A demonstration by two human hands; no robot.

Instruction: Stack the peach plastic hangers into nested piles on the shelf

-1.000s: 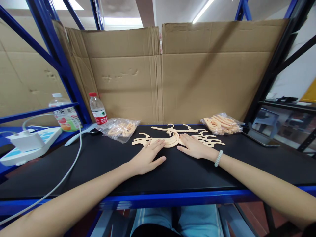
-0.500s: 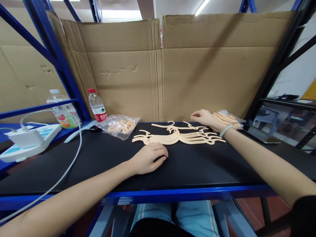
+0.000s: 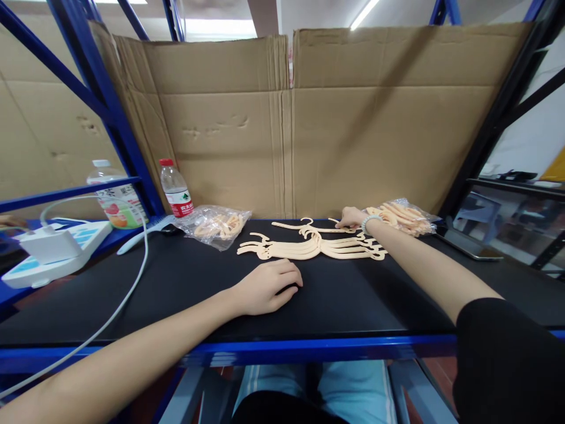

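A fanned stack of peach plastic hangers (image 3: 309, 248) lies on the black shelf top (image 3: 176, 288). Behind the stack lies a single hanger (image 3: 304, 225). My right hand (image 3: 352, 217) is stretched to the back, with its fingers pinched together on the right end of that single hanger; a bead bracelet is on its wrist. My left hand (image 3: 269, 287) rests palm down on the black surface just in front of the stack. Its fingers are loosely curled under and hold nothing.
A clear bag of hangers (image 3: 216, 225) lies at the back left, another bag (image 3: 404, 217) at the back right. A water bottle (image 3: 175, 188), a drink bottle (image 3: 115, 203), a white power strip with cable (image 3: 48, 253) and a tablet (image 3: 468, 246) flank them. A cardboard wall (image 3: 291, 129) closes the back.
My right hand left the stack, went to the back right near the bag, then came down onto the single hanger's end. My left hand slid back off the stack and curled its fingers.
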